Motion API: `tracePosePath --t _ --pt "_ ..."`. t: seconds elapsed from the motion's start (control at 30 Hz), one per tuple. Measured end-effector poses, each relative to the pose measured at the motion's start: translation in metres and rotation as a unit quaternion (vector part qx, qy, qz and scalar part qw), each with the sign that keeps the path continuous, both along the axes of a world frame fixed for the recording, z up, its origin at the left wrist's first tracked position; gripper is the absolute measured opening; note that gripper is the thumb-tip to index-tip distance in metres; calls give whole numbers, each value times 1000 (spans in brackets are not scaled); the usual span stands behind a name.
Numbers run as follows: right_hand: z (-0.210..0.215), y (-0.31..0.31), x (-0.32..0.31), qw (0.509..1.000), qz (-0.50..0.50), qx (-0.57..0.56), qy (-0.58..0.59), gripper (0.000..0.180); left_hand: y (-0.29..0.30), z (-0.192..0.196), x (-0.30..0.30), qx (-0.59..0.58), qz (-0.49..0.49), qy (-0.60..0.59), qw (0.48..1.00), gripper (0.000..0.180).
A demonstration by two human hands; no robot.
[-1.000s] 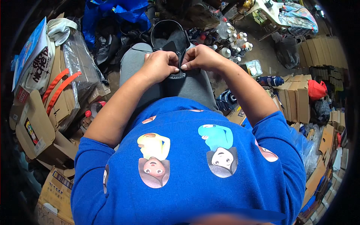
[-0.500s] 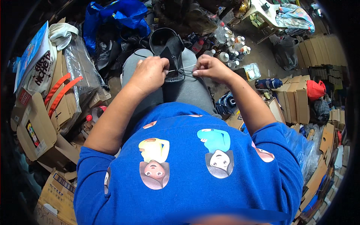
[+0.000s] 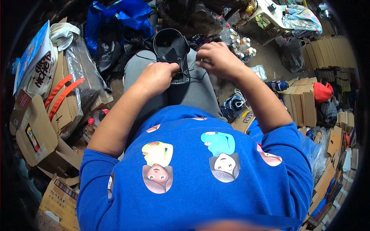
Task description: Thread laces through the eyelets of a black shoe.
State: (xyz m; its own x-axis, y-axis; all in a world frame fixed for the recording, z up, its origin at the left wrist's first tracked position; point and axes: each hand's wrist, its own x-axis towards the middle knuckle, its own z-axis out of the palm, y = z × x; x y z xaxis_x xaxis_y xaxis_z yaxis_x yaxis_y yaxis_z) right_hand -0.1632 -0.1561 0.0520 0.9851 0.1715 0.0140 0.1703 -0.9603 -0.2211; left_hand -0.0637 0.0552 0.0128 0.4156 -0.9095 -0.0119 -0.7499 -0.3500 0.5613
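Open cardboard box point(image 3: 44, 111) well left of lap point(image 3: 197, 93), contents unclear; blue bag point(image 3: 119, 17) beyond lap's left side, contents unclear too. Left hand point(image 3: 157, 78) over lap, fingers curled at left edge of black shoe point(image 3: 177, 56); right hand point(image 3: 219, 59) above lap's right edge, fingers bent; exact grip, can't tell for either. Black shoe atop lap, open collar point(image 3: 157, 41) facing lap's far edge, long axis roughly front to back.

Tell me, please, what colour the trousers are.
The trousers are grey, clearest in the head view.
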Motion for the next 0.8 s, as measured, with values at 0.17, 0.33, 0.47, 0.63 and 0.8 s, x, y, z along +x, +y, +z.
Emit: tracePosePath --t 0.17,0.33,0.47,0.63,0.8 --pt "-7 26 8 984 107 -134 51 11 0 -5 7 -5 -46 -18 999 14" --pt "-12 13 7 983 117 -102 97 7 22 -12 11 -45 -88 -135 986 15" --pt "-29 -41 -26 994 4 -60 92 15 80 -4 27 -35 -25 -162 986 21" --pt "4 -43 -21 801 -253 535 90 21 98 33 36 -189 144 203 950 3" --pt "9 37 27 625 -81 774 68 22 22 47 2 -348 -72 455 816 9"
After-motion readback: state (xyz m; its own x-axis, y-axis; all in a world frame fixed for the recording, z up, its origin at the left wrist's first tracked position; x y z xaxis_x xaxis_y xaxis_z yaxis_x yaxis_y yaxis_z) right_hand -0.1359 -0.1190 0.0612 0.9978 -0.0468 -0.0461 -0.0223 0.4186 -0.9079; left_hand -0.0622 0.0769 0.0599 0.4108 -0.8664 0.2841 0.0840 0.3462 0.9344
